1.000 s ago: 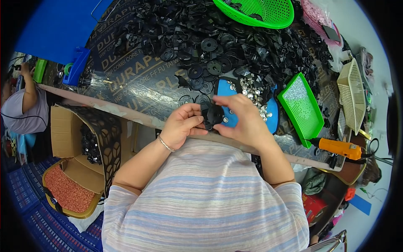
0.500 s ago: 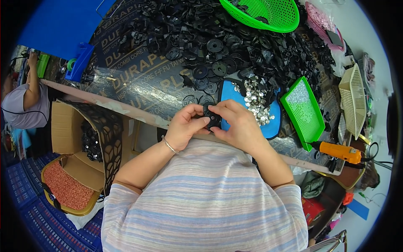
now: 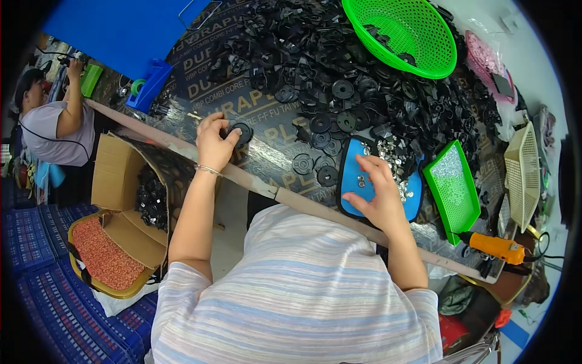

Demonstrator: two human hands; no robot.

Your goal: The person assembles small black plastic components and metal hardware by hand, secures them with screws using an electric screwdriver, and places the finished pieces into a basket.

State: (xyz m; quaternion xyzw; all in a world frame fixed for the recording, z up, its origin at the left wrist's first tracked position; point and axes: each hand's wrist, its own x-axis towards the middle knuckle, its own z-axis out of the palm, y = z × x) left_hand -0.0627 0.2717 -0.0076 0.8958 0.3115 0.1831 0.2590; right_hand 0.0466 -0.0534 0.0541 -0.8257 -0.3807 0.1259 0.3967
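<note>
My left hand (image 3: 213, 144) is at the left of the table near its front edge. Its fingers and thumb close on a round black plastic part (image 3: 244, 133), low over the tabletop; the fingers partly hide it. Over the blue tray (image 3: 351, 203) my right hand (image 3: 383, 197) hovers with fingers and thumb apart, holding nothing that I can see. Small shiny metal pieces (image 3: 390, 155) lie in that tray, a few between the right thumb and fingers. Several black discs (image 3: 320, 123) lie on the table left of the tray.
A large heap of black plastic parts (image 3: 285, 54) covers the far table. Beyond sits a green basket (image 3: 445, 36). To the right are a green tray (image 3: 470, 209) and an orange electric screwdriver (image 3: 497, 247). A blue tape dispenser (image 3: 151, 85) and a cardboard box (image 3: 115, 176) are on the left.
My hands have separated. The left has carried a black part leftward across the table; the right has moved over the blue tray and opened. The view has shifted.
</note>
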